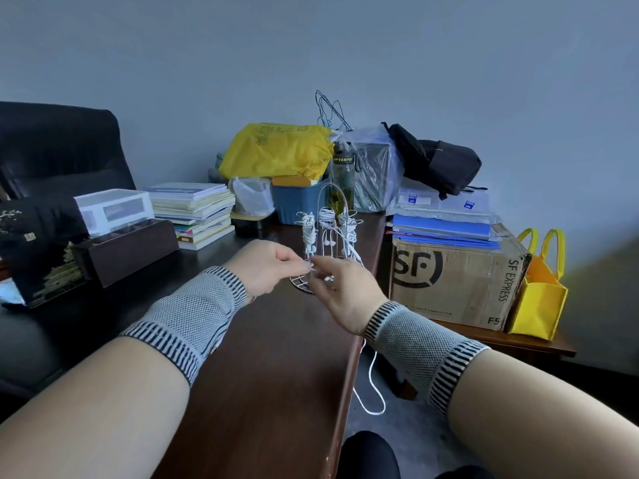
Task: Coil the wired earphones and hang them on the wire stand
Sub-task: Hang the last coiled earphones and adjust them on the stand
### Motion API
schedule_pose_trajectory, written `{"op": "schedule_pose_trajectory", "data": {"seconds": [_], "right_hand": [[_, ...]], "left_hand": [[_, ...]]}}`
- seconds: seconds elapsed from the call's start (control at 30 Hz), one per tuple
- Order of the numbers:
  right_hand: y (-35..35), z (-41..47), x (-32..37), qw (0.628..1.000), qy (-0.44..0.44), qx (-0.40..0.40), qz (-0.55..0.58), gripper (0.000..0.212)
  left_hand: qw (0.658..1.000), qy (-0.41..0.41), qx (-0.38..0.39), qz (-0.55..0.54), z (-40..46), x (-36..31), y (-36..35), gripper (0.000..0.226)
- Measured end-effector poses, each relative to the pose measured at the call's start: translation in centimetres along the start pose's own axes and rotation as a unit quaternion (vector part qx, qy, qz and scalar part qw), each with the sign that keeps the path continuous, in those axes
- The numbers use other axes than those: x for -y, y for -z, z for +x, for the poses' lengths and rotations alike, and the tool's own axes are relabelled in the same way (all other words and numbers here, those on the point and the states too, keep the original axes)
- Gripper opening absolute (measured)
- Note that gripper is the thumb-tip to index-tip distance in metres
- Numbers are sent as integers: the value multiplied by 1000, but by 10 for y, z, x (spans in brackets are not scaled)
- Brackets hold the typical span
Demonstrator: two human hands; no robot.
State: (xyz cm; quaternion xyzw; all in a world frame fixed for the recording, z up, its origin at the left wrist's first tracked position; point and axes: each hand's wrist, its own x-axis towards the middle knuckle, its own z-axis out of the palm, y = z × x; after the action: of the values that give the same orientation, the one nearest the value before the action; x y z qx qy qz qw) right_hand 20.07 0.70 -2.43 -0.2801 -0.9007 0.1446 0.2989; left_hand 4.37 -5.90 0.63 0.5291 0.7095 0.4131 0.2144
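We are looking down a dark wooden desk (276, 357) running from the bottom centre of the frame toward a plain grey wall (345, 46). Mid-frame, the wire stand (328, 236) is standing near the desk's right edge, carrying three coiled white sets on its upper hooks. Our left hand (264, 267) is pinching the earphones (371, 385) at its fingertips just in front of the stand; our right hand (345, 295) is curling its fingers round the same cord, which is trailing below the wrist off the desk edge toward the floor. At left a black chair (58, 146) and books (197, 209) are sitting; at right a cardboard box (456, 285) and yellow bag (537, 299) are resting on a lower table
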Motion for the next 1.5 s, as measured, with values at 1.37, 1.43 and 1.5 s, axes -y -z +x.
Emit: {"op": "schedule_pose_trajectory", "data": {"seconds": [1.37, 1.43, 1.5], "right_hand": [[16, 20, -73, 974, -195, -106, 48, 37], [14, 28, -80, 973, -212, -79, 48, 48], [9, 35, -84, 975, -213, -44, 51, 59]], "left_hand": [[989, 26, -142, 43, 46, -1, -26, 26], [988, 34, -141, 43, 55, 1, -34, 27], [989, 38, -137, 31, 64, 2, -42, 26]]}}
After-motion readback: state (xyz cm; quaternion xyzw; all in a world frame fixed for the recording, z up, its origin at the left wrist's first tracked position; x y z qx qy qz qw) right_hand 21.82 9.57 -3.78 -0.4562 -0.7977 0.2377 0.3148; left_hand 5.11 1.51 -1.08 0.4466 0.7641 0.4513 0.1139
